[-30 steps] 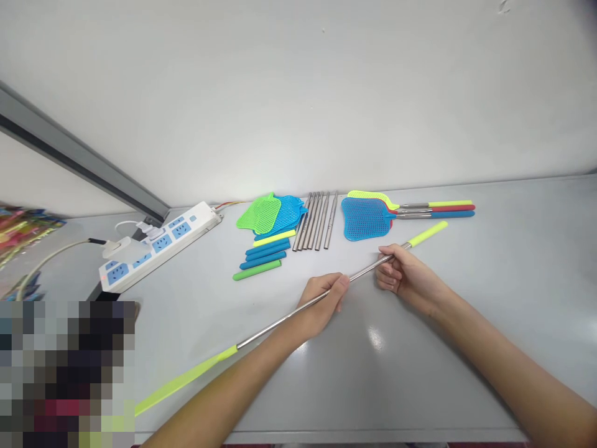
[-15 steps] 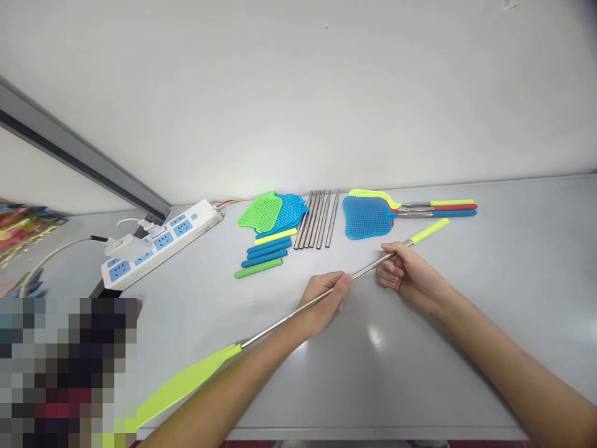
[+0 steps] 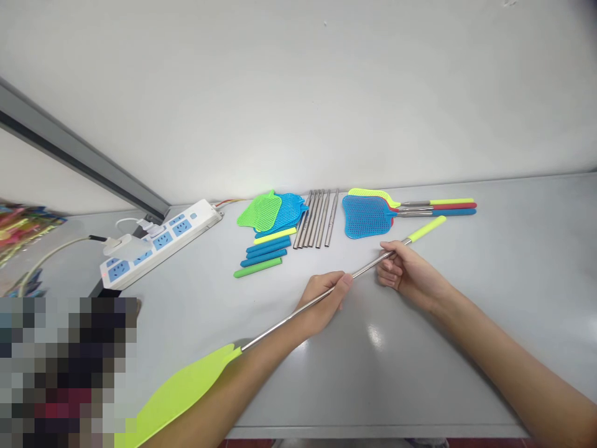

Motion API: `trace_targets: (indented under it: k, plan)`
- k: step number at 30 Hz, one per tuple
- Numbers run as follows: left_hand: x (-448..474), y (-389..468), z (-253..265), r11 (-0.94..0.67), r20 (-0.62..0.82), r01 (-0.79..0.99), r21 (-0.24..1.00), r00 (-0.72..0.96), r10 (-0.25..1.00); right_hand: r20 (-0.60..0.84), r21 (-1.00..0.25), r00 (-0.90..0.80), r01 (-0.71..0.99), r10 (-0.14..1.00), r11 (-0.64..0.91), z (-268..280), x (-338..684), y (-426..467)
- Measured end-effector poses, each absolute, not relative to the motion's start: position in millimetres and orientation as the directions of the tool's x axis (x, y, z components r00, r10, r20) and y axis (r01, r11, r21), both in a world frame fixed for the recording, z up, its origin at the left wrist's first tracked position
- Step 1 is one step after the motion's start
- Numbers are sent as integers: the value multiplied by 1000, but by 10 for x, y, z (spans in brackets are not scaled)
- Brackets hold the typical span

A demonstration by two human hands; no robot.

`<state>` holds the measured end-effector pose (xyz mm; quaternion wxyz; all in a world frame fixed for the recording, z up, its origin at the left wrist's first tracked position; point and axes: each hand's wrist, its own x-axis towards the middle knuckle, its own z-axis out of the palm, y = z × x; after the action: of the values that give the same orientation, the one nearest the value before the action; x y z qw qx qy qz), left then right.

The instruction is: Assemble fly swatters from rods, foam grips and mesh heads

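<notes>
Shaft (image 3: 368, 267), thin and metal, slants between two bare hands; it belongs to a yellow-green swatter (image 3: 280, 324) held across the person's front, over the desk (image 3: 466, 249). Its long axis runs from the near left, where the flat head (image 3: 186, 386) spreads over the left forearm (image 3: 261, 367), to the far right, where the bright handle (image 3: 428, 229) sticks out past the right hand (image 3: 408, 274). So from the left grip the head lies back toward the person's left side and the handle the opposite way, with the right hand the nearer to it, just short of where handle meets metal.

The left hand (image 3: 324, 311) is closed around mid-shaft, thumb laid on it. The right grip is together too, the shaft nipped at thumb and forefinger, the other fingers curled palmward. Both forearms angle in from the near side. Beyond, I see a blue swatter (image 3: 368, 216) lying with its handle pointing right, metal rods (image 3: 314, 218) in a row beside it. Whether the held handle touches the desk, I can't tell.
</notes>
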<state>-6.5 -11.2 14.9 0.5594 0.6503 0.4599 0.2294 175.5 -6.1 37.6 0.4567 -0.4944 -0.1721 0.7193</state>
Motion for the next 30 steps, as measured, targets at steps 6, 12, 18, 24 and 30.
trace_targets:
  k: [6,12,18,24,30]
  plan:
    - [-61,-112,141,45,-213,344,938,470,857,-563,-694,-91,-487,821,-530,378,1761,-50]
    - [-57,-111,150,46,-213,340,939,472,855,-558,-695,-99,-488,824,-529,376,1757,-54]
    - [-53,-111,178,56,-228,352,934,469,853,-559,-696,-99,-483,823,-531,374,1759,-58]
    - [-53,-109,183,51,-218,339,939,475,852,-563,-692,-107,-481,819,-539,362,1767,-53]
    - [-46,-111,165,45,-208,338,940,465,860,-559,-694,-110,-479,822,-537,348,1759,-57]
